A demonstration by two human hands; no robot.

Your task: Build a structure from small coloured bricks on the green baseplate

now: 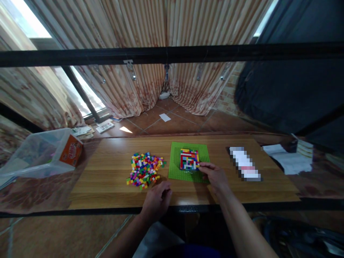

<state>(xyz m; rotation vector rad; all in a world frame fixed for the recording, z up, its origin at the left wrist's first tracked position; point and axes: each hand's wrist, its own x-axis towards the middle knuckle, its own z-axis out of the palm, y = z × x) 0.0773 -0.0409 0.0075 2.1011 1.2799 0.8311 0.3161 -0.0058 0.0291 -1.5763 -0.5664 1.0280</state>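
A square green baseplate lies on the wooden table. On it stands a low block of multicoloured toy bricks, with a red and white outline and mixed colours inside. My right hand reaches in from the right, fingertips together at the block's lower right corner. Whatever they pinch there is too small to make out. Closer to me, my left hand rests by the table's front edge with curled fingers, their contents hidden. Just beyond it spreads a heap of loose toy bricks in many colours.
A pixelated flat object lies on the table at the right. Beyond the left end is a clear plastic bin with an orange label. White paper lies off the right end. A dark metal bar crosses before the curtains.
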